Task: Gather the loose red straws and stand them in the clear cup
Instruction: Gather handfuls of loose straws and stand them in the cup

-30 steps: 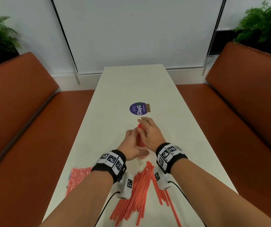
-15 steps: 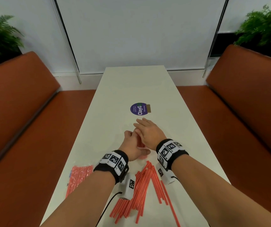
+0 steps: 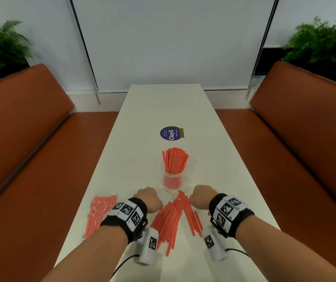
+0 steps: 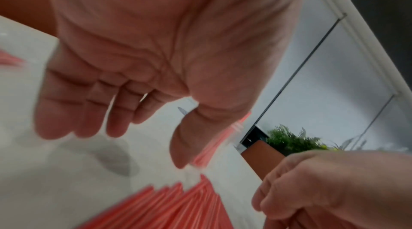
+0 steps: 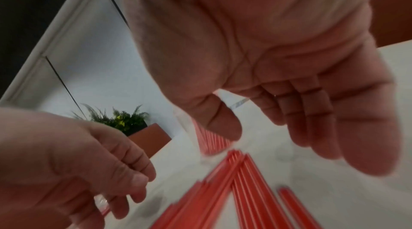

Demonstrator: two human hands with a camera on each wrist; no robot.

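Loose red straws (image 3: 173, 218) fan across the table (image 3: 220, 159) at 6 o'clock, between both wrists. Left hand (image 3: 148, 200) at 7 and right hand (image 3: 202, 197) at 5 hover with relaxed fingers, holding nothing. Judgement: sweep inward from both sides, square the ends, then lift one tidy bundle. Wrapped straw packet (image 3: 100, 212) lies at 8. Clear cup (image 3: 173, 180), already holding upright straws, stands at 12; purple sticker (image 3: 170, 133) beyond. Orange benches flank; ferns in far corners.
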